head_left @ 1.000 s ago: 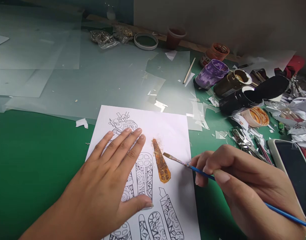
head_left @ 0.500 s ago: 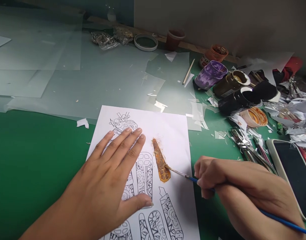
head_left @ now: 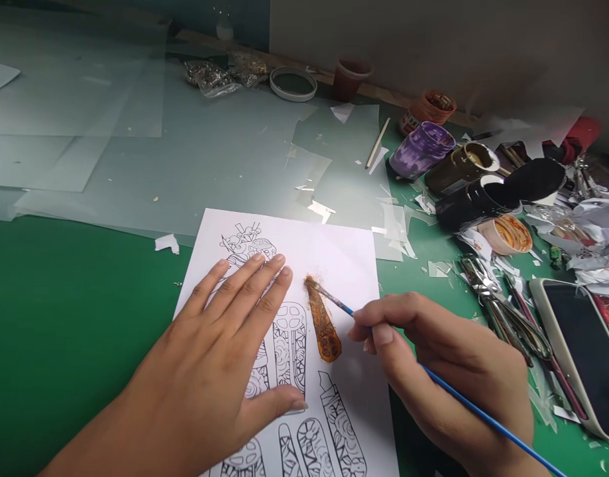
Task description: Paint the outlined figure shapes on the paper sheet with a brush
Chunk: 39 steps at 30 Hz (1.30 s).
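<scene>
A white sheet of paper [head_left: 341, 248] printed with black line patterns lies in front of me. My left hand [head_left: 222, 358] rests flat on it, fingers spread, hiding part of the drawings. In my right hand [head_left: 433, 358] is a thin blue paintbrush [head_left: 476, 409], gripped between thumb and fingers. Its bristles touch the narrow upper end of a long tapered shape [head_left: 325, 324] coloured orange-brown, wider and rounded at the bottom. Orange specks surround that shape's upper end. Uncoloured patterned shapes [head_left: 341, 424] show below and to the left of it.
Paint jars stand at the right: purple [head_left: 421, 151], brown [head_left: 458, 169], black [head_left: 466, 204]. A lid with orange paint [head_left: 507, 234], pliers [head_left: 493, 298] and a phone [head_left: 577, 351] lie nearer. A tape roll [head_left: 293, 85] and bagged metal bits [head_left: 209, 78] sit at the back, paper scraps around.
My right hand has turned and moved up, carrying the brush tip from the shape's lower part to its narrow top. The left hand stays flat in place.
</scene>
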Each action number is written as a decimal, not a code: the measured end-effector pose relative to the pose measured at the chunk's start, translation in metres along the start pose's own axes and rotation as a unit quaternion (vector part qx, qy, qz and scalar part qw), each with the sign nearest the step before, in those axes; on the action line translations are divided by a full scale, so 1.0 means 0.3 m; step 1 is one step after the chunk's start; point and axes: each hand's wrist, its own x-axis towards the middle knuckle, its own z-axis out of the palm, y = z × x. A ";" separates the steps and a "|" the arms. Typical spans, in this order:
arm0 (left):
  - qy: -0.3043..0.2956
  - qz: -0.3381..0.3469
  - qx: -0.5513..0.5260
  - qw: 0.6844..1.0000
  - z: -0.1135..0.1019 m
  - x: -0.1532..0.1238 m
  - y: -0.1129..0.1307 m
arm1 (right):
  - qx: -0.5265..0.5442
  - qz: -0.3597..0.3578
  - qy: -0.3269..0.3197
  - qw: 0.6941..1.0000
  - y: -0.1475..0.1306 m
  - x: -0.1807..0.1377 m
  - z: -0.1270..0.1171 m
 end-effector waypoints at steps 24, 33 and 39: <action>-0.026 -0.018 -0.012 0.999 -0.006 0.007 0.003 | -0.028 -0.049 -0.063 0.996 -0.022 0.008 -0.026; -0.004 0.003 0.004 1.000 -0.005 0.004 -0.001 | 0.003 -0.039 -0.012 0.999 -0.004 -0.013 -0.013; -0.014 -0.007 -0.004 1.000 -0.006 0.009 0.001 | -0.013 -0.071 -0.092 0.993 -0.021 0.005 -0.035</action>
